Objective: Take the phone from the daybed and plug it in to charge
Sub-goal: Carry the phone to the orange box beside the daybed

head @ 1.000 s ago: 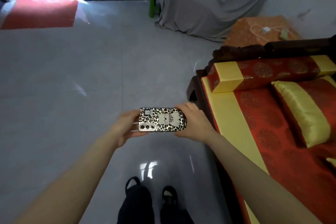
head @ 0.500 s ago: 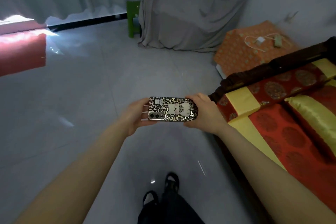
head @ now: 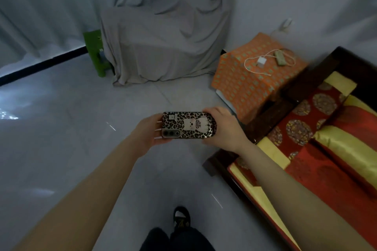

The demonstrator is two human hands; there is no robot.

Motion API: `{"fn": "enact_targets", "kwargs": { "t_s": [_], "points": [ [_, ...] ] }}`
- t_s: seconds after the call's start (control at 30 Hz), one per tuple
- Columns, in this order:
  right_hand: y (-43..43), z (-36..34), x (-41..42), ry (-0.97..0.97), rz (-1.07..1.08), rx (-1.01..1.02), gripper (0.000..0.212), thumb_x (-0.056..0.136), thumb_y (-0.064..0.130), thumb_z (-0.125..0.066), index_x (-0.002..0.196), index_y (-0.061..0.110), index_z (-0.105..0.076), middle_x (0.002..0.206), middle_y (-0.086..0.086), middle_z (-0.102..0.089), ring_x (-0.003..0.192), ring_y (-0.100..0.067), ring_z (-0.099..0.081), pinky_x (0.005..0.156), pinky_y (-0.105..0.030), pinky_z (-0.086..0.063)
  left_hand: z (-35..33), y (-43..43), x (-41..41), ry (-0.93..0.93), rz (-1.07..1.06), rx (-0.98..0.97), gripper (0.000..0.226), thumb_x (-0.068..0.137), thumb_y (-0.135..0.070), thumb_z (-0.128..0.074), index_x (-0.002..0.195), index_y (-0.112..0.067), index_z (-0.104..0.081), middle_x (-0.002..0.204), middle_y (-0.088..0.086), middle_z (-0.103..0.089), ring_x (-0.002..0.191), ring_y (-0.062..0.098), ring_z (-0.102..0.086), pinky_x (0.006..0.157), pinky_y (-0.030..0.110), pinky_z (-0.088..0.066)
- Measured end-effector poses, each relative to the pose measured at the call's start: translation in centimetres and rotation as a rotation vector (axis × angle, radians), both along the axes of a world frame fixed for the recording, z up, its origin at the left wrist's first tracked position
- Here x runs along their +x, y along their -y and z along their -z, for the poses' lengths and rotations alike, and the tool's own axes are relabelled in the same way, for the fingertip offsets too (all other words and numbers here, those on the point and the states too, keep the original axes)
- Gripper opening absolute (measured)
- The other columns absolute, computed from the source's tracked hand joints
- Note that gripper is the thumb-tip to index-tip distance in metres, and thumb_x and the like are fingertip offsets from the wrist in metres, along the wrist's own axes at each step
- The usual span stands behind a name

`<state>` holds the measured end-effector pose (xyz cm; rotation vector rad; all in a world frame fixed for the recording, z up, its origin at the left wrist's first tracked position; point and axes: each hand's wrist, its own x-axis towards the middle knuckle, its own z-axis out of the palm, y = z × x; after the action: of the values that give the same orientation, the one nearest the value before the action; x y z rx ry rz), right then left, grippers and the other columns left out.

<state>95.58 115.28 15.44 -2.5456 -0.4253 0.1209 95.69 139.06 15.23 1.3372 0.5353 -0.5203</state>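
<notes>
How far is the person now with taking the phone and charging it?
Done: the phone is off the daybed; it is held sideways between the left hand and the right hand, above the floor. In hand: carrying it. Left: the white charger and its cable lie on the orange cloth ahead, and no cable is in the phone yet.

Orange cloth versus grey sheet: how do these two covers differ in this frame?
The orange cloth is patterned with small pale squares; the grey sheet is plain. The orange cloth covers a low boxy thing beside the daybed and carries a white charger with its cable; the grey sheet drapes something taller and bulkier by the wall, with nothing on top. Both hang down to the floor and hide what is under them.
</notes>
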Motion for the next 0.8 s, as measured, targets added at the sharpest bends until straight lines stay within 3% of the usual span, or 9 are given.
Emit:
{"fn": "enact_targets", "kwargs": {
  "t_s": [0.1,0.2,0.3,0.43,0.63,0.73,0.8],
  "points": [
    [-0.3,-0.3,5.8,-0.002,0.037,-0.021,0.083,0.051,0.037,-0.083,0.125,0.022,-0.05,0.12,-0.004,-0.054,0.116,-0.026,-0.047,0.095,-0.048,-0.042,-0.3,-0.4,6.5,0.0,0.033,-0.007,0.024,0.092,-0.03,-0.049,0.095,-0.013,-0.066,0.093,0.008,-0.071,0.08,0.023,-0.07,0.06,0.034,-0.058],
    [-0.3,0.1,11.3,0.004,0.095,-0.031,0.084,0.05,0.037,-0.083,0.126,0.024,-0.049,0.123,-0.003,-0.053,0.119,-0.024,-0.044,0.094,-0.041,-0.037,-0.4,-0.2,13.4,-0.02,0.09,-0.004,0.023,0.091,-0.029,-0.05,0.094,-0.012,-0.066,0.092,0.008,-0.07,0.079,0.023,-0.069,0.058,0.033,-0.057],
    [0.2,0.7,17.0,0.033,0.178,-0.052,0.085,0.051,0.038,-0.084,0.128,0.023,-0.048,0.125,-0.004,-0.051,0.12,-0.024,-0.042,0.091,-0.038,-0.036,0.2,0.6,20.7,-0.003,0.169,0.008,0.027,0.093,-0.028,-0.048,0.105,-0.009,-0.063,0.099,0.009,-0.068,0.085,0.024,-0.067,0.059,0.033,-0.057],
    [1.7,0.4,23.4,0.015,0.341,-0.034,0.086,0.052,0.04,-0.081,0.129,0.025,-0.046,0.124,-0.002,-0.05,0.117,-0.024,-0.044,0.091,-0.046,-0.041,0.1,3.2,30.8,0.026,0.325,-0.007,0.03,0.095,-0.026,-0.046,0.115,-0.009,-0.06,0.104,0.009,-0.068,0.089,0.023,-0.066,0.057,0.031,-0.057],
    [7.7,-0.7,29.7,-0.006,0.604,-0.048,0.092,0.046,0.044,-0.078,0.13,0.022,-0.045,0.127,-0.003,-0.05,0.121,-0.026,-0.043,0.097,-0.052,-0.039,-0.4,11.5,42.5,0.044,0.592,-0.018,0.018,0.092,-0.021,-0.047,0.091,-0.018,-0.064,0.082,0.003,-0.074,0.07,0.018,-0.071,0.051,0.028,-0.056],
    [11.5,-0.6,32.5,0.018,0.702,-0.073,0.093,0.047,0.047,-0.078,0.13,0.021,-0.046,0.129,-0.004,-0.052,0.121,-0.027,-0.046,0.097,-0.051,-0.042,0.1,16.9,47.3,0.088,0.704,-0.031,0.018,0.092,-0.021,-0.047,0.098,-0.018,-0.064,0.086,0.004,-0.074,0.072,0.018,-0.072,0.055,0.03,-0.058],
    [14.4,-0.3,35.0,0.038,0.779,-0.065,0.092,0.048,0.058,-0.074,0.128,0.02,-0.048,0.126,-0.004,-0.053,0.117,-0.025,-0.048,0.095,-0.042,-0.043,0.3,21.0,50.9,0.08,0.757,-0.037,0.016,0.094,-0.021,-0.047,0.103,-0.019,-0.06,0.092,0.005,-0.071,0.076,0.019,-0.07,0.053,0.031,-0.058]
  ]
}}
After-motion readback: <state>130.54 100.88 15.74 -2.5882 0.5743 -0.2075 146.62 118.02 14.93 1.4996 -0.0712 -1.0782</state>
